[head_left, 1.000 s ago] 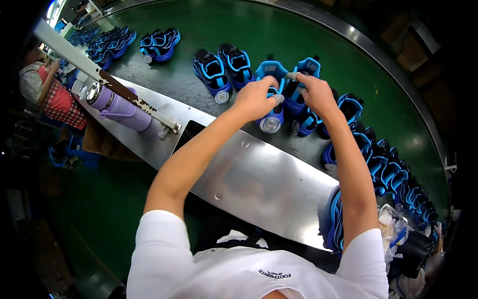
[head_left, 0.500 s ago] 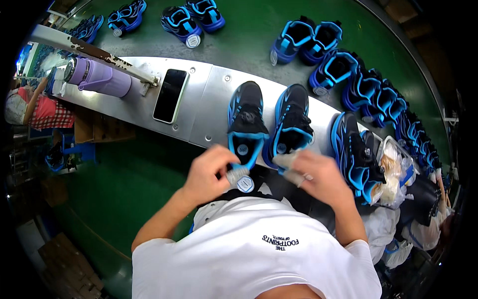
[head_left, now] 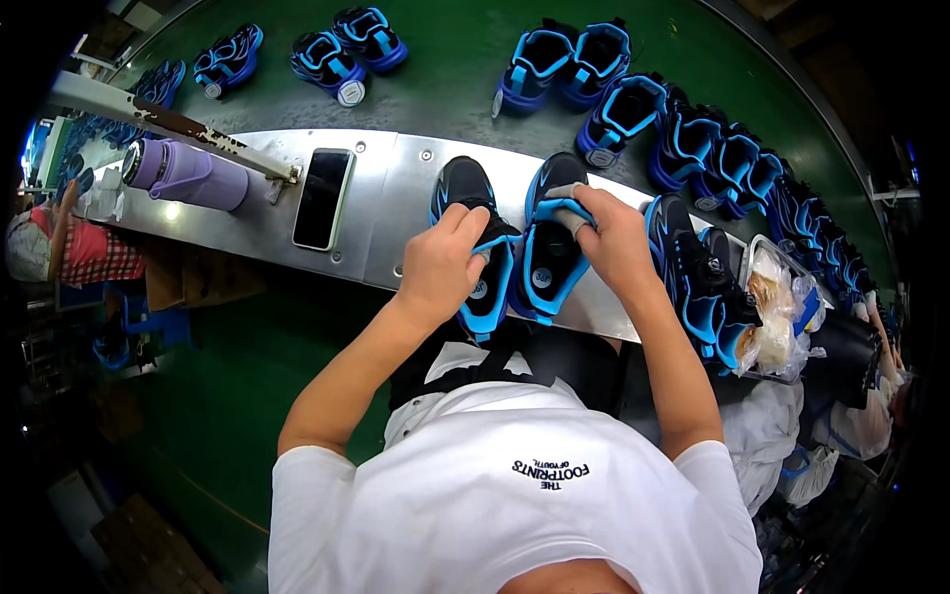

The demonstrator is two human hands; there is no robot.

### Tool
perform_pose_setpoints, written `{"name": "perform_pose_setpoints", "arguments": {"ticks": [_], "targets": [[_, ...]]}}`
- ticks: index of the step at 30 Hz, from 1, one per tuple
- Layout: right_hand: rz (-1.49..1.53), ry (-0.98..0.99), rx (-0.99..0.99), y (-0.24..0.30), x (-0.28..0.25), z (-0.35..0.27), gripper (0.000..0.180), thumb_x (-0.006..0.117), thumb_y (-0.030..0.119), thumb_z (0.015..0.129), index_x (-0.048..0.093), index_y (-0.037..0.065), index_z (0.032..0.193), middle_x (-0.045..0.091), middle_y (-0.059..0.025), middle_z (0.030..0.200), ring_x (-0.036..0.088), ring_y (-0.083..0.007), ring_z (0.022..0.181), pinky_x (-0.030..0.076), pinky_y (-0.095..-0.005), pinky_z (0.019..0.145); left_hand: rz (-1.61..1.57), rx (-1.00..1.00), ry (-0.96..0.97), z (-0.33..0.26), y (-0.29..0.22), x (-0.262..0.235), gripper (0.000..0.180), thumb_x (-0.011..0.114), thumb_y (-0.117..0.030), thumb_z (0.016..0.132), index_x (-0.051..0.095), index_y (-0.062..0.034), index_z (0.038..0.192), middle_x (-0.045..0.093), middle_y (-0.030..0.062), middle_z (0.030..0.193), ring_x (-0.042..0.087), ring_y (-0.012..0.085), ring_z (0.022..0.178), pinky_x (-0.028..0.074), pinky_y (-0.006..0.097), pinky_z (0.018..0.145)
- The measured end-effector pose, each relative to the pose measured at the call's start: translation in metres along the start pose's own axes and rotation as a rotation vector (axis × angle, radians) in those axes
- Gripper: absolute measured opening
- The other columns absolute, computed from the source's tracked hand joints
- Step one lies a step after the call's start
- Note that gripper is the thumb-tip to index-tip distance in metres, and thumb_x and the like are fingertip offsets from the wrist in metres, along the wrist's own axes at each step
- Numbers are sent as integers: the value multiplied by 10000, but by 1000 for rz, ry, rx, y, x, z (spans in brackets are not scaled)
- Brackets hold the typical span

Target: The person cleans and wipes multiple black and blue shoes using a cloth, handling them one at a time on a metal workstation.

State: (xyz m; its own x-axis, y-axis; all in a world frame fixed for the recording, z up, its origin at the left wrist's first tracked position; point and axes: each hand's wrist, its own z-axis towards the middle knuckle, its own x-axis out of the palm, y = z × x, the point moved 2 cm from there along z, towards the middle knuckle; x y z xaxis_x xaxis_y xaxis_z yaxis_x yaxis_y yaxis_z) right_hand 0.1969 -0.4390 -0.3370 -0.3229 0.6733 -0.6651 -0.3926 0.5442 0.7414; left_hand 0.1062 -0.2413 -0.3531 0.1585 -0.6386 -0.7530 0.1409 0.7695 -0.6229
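Two black and blue sneakers lie side by side on the metal ledge in front of me, toes pointing away and heels toward me. My left hand (head_left: pixel 442 259) is closed on the tongue and collar of the left sneaker (head_left: pixel 463 182). Across from it, my right hand (head_left: pixel 612 238) pinches the tongue of the right sneaker (head_left: pixel 557 171), with greyish coverings on some fingertips. Round pale labels show on both insoles. Part of the left sneaker's laces and opening is hidden behind my left fingers.
Left on the metal ledge (head_left: pixel 381 213) are a phone (head_left: pixel 324 198) and a purple bottle (head_left: pixel 193 175) beside a chipped metal bar (head_left: pixel 188 124). To the right stand another pair of sneakers (head_left: pixel 683 267) and a tray of plastic bags (head_left: pixel 777 302). More sneakers line the green conveyor (head_left: pixel 445 79).
Both hands have moved from the heel ends up to the tongues, each taking hold there. The round tag that hung by the left sneaker's heel no longer shows. The view has shifted slightly.
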Motion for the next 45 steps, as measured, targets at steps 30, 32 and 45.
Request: {"name": "perform_pose_setpoints", "arguments": {"ticks": [30,32,45], "targets": [[-218,-2,-342,12,30,-54,375,610,25,851,611,123,1212,456,-257,1351,426,-467,1261,379,-479,1070,355,268,219,-23,-16,17,368,642,-72,698,650,-82,1065,444,170,1427,480,364,1037,393,448,884],[-167,26,-332,1,25,-42,415,612,14,839,590,124,1239,452,-258,1349,422,-472,1262,381,-479,1067,358,203,149,-3,-17,25,354,642,-68,703,652,-75,1057,450,171,1421,482,370,1032,398,453,881],[463,232,172,-8,-16,-25,332,600,110,927,641,113,1257,624,-131,1205,603,-224,1100,445,-302,983,-339,-119,288,33,13,7,267,552,-177,903,680,-99,1124,575,178,1299,518,318,1088,422,382,960]]}}
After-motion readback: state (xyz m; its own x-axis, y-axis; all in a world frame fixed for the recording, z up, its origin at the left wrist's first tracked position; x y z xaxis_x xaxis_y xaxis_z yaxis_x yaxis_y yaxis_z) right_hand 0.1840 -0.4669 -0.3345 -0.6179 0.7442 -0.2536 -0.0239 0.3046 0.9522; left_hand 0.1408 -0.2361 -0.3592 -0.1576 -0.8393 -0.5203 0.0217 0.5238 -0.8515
